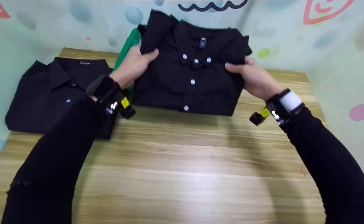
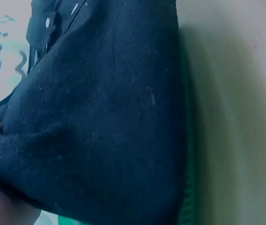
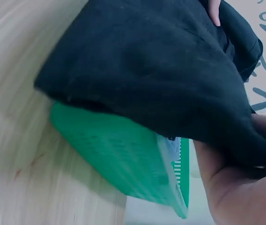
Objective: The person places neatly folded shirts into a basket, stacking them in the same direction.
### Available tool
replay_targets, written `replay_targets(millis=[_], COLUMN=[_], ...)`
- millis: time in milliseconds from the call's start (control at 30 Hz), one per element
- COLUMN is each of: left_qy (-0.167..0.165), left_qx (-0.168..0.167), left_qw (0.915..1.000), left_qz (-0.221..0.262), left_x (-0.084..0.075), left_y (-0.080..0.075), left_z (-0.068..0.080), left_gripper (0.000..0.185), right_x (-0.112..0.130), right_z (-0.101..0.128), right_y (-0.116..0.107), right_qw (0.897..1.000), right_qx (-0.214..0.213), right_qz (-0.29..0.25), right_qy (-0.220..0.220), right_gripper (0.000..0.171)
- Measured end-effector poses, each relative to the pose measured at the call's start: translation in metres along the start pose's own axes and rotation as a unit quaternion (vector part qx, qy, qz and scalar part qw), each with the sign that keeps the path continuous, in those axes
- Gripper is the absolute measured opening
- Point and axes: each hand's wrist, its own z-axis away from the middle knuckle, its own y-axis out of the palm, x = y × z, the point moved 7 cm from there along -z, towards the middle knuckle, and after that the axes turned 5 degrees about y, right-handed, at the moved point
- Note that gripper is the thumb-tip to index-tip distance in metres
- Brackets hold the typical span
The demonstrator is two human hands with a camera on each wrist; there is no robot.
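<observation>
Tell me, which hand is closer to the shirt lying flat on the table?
Left. The left hand is just beside the flat shirt; the right hand is across the folded shirt, farther away.

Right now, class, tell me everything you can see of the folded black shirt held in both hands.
The folded black shirt looks like soft woven cloth, with a buttoned collar, white buttons down the front and a small label inside the neck. It is folded into a rectangle, front up. The left hand and right hand grip its upper corners above a green basket on the wooden table.
</observation>
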Motion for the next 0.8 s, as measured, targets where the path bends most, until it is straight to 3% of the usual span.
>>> replay_targets(millis=[200, 333, 567, 700, 800], left_qy=[0.012, 0.013, 0.025, -0.011, -0.053], left_qx=[0.007, 0.017, 0.013, 0.018, 0.032], left_qw=[0.9997, 0.9995, 0.9966, 0.9936, 0.9889], left_qz=[-0.019, -0.024, -0.078, -0.111, -0.135], left_x=[-0.015, -0.017, -0.018, -0.010, -0.003], left_y=[-0.003, -0.001, -0.009, -0.012, -0.011], left_z=[-0.025, -0.039, -0.057, -0.059, -0.059], left_gripper=[0.039, 0.041, 0.048, 0.050, 0.053], right_x=[0.011, 0.015, 0.020, 0.017, 0.014], right_z=[-0.015, -0.024, -0.041, -0.048, -0.050], right_y=[-0.006, -0.014, -0.008, -0.001, -0.002], right_qw=[0.996, 0.992, 0.987, 0.980, 0.966], right_qx=[-0.051, -0.104, -0.155, -0.169, -0.190], right_qz=[-0.070, -0.068, 0.024, 0.103, 0.175], right_qy=[0.001, -0.005, -0.012, -0.001, 0.013], right_gripper=[0.033, 0.032, 0.059, 0.054, 0.047])
